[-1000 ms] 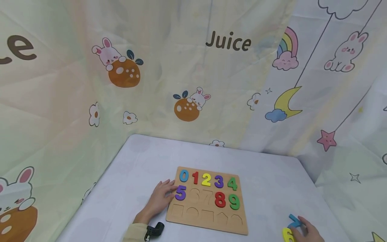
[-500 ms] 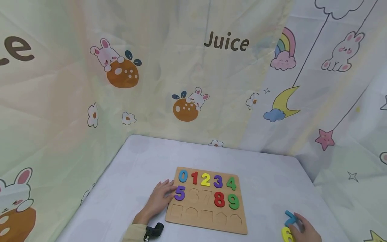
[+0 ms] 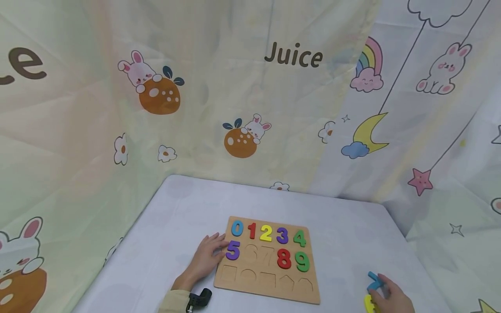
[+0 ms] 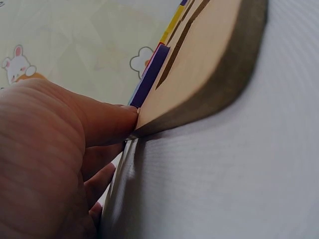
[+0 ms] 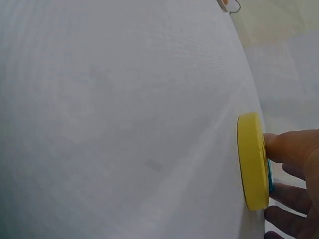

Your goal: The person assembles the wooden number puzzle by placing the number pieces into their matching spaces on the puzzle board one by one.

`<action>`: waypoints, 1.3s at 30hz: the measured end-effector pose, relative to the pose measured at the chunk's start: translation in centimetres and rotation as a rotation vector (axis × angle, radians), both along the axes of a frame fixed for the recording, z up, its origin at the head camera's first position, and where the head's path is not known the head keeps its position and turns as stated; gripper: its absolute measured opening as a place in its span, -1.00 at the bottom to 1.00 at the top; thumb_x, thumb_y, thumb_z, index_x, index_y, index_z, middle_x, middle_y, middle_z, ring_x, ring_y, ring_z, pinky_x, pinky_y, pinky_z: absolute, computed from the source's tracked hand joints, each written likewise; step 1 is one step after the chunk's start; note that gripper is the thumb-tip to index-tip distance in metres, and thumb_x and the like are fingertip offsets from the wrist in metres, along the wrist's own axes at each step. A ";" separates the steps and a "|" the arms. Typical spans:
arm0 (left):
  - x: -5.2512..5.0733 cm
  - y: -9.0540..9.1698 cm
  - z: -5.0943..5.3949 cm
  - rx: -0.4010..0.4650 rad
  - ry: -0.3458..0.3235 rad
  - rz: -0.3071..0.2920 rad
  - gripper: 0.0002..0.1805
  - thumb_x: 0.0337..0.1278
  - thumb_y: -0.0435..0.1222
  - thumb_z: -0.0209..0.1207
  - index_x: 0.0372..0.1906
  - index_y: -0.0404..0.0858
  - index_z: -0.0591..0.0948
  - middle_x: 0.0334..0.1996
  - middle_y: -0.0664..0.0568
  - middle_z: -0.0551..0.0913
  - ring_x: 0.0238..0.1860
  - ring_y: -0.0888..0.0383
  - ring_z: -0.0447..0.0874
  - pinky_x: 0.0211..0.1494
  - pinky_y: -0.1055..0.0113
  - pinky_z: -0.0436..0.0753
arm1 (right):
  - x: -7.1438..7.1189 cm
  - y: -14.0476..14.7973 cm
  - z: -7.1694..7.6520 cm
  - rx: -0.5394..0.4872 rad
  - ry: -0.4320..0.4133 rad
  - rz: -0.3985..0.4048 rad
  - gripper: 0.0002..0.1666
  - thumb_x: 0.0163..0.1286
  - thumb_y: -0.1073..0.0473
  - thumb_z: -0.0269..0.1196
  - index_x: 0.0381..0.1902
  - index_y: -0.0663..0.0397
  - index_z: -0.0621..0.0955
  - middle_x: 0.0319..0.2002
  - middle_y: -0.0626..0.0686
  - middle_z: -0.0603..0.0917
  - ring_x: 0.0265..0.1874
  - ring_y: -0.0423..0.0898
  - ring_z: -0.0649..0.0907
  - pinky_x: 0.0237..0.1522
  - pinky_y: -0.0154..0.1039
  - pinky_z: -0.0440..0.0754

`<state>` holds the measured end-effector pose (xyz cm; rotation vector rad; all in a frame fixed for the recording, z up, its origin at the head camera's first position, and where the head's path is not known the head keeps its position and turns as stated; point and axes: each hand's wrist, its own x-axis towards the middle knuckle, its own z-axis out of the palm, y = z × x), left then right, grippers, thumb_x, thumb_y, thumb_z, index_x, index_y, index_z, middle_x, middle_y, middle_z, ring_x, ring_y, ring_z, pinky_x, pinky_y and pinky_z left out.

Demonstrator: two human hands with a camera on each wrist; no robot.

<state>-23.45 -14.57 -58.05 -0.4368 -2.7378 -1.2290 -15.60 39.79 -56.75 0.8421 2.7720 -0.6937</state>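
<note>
A wooden number puzzle board [image 3: 270,278] lies on the table, with coloured numbers 0 to 5, 8 and 9 in their places; the 6 and 7 recesses are bare. My left hand [image 3: 207,256] rests at its left edge, thumb and forefinger touching the edge beside the purple 5 [image 3: 232,251]. In the left wrist view the thumb [image 4: 112,122] presses against the board's side. At the right, my right hand [image 3: 392,295] pinches the blue number 7 [image 3: 374,281] between thumb and forefinger. The yellow number 6 [image 3: 369,303] lies just below it, partly covered by the hand.
The white-covered table [image 3: 340,243] extends between the board and the right hand. Below the two number rows, the board has a row of shape recesses [image 3: 287,281]. A printed cloth [image 3: 242,87] with rabbits and oranges hangs behind and around the table.
My right hand has shifted slightly left and away from me, and the blue 7 has moved with it. More of the yellow 6 is covered now. The left hand stays put on the board.
</note>
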 end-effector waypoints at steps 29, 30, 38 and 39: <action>0.0 -0.1 -0.1 -0.002 0.013 -0.011 -0.66 0.18 -0.36 0.25 0.08 -0.16 0.66 0.31 -0.05 0.49 0.43 -0.12 0.24 0.54 -0.13 -0.02 | -1.8 -4.0 0.7 0.032 0.166 0.088 -0.11 0.19 0.04 0.40 0.33 0.36 0.29 0.25 0.50 0.33 0.27 0.50 0.25 0.20 0.37 0.37; 0.0 -0.1 -0.1 -0.002 0.012 -0.010 -0.66 0.18 -0.36 0.26 0.08 -0.16 0.66 0.31 -0.05 0.49 0.43 -0.12 0.24 0.54 -0.13 -0.03 | -1.9 -4.4 0.7 0.034 0.177 0.089 -0.11 0.19 0.03 0.40 0.33 0.36 0.29 0.25 0.50 0.33 0.27 0.50 0.24 0.20 0.37 0.37; 0.0 -0.1 -0.1 -0.004 0.015 -0.008 -0.66 0.16 -0.38 0.26 0.06 -0.17 0.67 0.30 -0.08 0.49 0.43 -0.15 0.25 0.53 -0.16 -0.02 | -2.1 -7.3 0.9 0.030 0.254 0.093 -0.18 0.20 0.13 0.37 0.33 0.32 0.31 0.28 0.46 0.32 0.31 0.48 0.21 0.23 0.40 0.31; 0.0 -0.1 -0.1 -0.003 0.017 -0.007 -0.67 0.16 -0.39 0.25 0.06 -0.17 0.67 0.30 -0.08 0.50 0.42 -0.16 0.25 0.53 -0.16 -0.02 | -2.2 -7.6 0.8 0.026 0.255 0.093 -0.19 0.21 0.13 0.36 0.33 0.31 0.31 0.28 0.45 0.32 0.31 0.48 0.21 0.23 0.40 0.31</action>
